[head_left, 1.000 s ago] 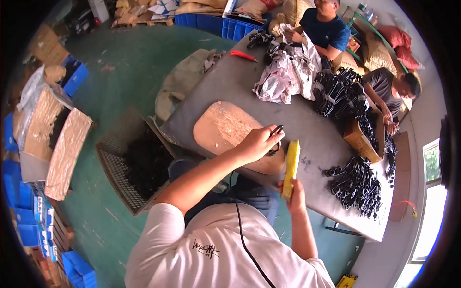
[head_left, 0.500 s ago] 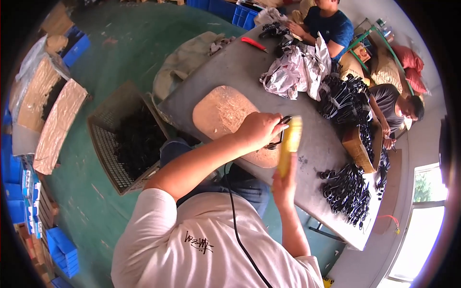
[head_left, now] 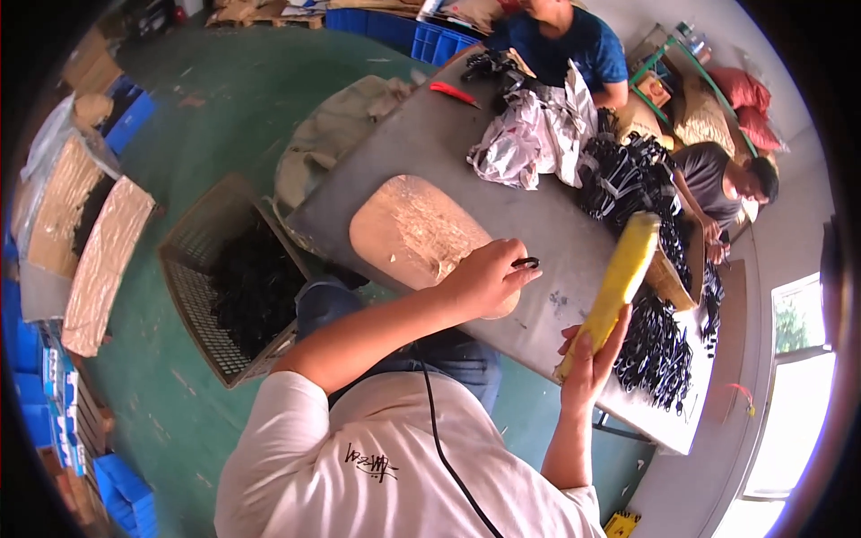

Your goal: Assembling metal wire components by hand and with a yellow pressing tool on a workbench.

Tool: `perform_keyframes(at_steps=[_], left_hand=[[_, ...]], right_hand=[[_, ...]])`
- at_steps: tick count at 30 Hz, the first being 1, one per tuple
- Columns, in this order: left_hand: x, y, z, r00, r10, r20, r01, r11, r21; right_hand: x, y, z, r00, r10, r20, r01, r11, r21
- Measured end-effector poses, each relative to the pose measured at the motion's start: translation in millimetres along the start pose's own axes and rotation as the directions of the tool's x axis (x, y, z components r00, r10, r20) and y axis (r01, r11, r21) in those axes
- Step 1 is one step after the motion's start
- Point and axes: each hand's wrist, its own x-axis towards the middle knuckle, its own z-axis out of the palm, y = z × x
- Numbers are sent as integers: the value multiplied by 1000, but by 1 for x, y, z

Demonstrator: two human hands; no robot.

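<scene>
My left hand (head_left: pixel 487 280) is closed over the worn, rounded wooden board (head_left: pixel 381 224), near its right end. From its fingertips sticks out a small black looped part (head_left: pixel 526 263); the rest is hidden in the fingers. My right hand (head_left: pixel 592 357) grips the lower end of a long yellow bar (head_left: pixel 625 269), which tilts up and away to the right. The bar is held over the table's right side, apart from the black part. What kind of tool the bar is does not show clearly.
On the grey table (head_left: pixel 448 143) lie a red-handled tool (head_left: pixel 455 94), crumpled pale wrapping (head_left: pixel 529 134) and bundles of black parts (head_left: pixel 659 359). A cardboard box (head_left: pixel 674 273) stands right. A basket of black pieces (head_left: pixel 202 291) sits left. Two people work across the table.
My right hand has swung the yellow bar to the right, away from my left hand. My left hand has dropped slightly lower, and less of the black part shows.
</scene>
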Motion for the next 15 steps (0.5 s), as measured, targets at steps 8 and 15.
perform_keyframes(at_steps=[8, 15], left_hand=[[8, -7, 9, 997, 68, 29, -71, 990, 124], [2, -9, 4, 998, 51, 48, -58, 989, 137]], right_hand=[[-10, 66, 35, 801, 568, 188, -466, 789, -400], [7, 96, 14, 912, 391, 121, -359, 906, -224]])
